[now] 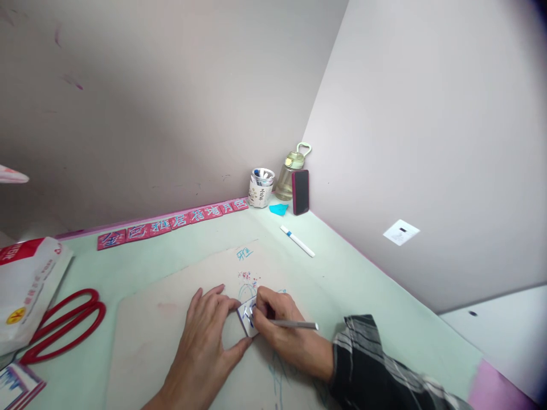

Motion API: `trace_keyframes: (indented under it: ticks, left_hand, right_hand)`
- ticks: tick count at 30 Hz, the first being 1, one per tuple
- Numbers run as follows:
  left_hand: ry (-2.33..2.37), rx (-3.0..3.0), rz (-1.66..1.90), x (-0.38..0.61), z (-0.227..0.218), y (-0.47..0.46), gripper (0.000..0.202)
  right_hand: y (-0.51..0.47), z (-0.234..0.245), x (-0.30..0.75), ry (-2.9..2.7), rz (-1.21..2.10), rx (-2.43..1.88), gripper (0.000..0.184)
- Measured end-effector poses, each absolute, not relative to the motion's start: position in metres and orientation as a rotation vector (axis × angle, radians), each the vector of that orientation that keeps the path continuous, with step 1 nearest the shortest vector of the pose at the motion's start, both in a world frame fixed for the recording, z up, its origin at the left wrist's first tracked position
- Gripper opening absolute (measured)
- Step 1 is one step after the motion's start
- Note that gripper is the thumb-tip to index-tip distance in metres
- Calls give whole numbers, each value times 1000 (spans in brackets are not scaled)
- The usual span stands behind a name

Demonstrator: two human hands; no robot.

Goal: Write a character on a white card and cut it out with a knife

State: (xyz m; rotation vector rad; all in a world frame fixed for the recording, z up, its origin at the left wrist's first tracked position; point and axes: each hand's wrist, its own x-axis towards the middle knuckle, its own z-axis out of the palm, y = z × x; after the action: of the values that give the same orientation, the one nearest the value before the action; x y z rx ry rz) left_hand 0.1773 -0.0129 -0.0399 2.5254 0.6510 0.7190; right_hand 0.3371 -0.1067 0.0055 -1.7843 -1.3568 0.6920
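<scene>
Dark plaid right sleeve [376, 364]

At lower centre of the frame, the left hand [205, 336] lay flat, fingers spread. Beside it the right hand [284, 333] was curled in a writing grip, its plaid-sleeved forearm [376, 370] reaching in from lower right.

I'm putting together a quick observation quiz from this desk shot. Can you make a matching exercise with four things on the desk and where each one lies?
Things:
1. scissors
2. marker
3. paper cup
4. small card

Places:
A. in the far corner, beside the water bottle
B. between the left hand and the right hand, on the board
C. at the left of the desk, next to the white bag
D. alone on the green surface, right of the board and nearer than the cup

Pairs: 1-C, 2-D, 3-A, 4-B
</scene>
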Motion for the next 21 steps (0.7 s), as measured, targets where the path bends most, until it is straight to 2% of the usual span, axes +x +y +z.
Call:
trace_keyframes:
  ticks: [21]
  left_hand:
    - [655,2522,729,178,-40,-12,39]
  right_hand:
    - [-110,7,337,-1346,705,-1779,25]
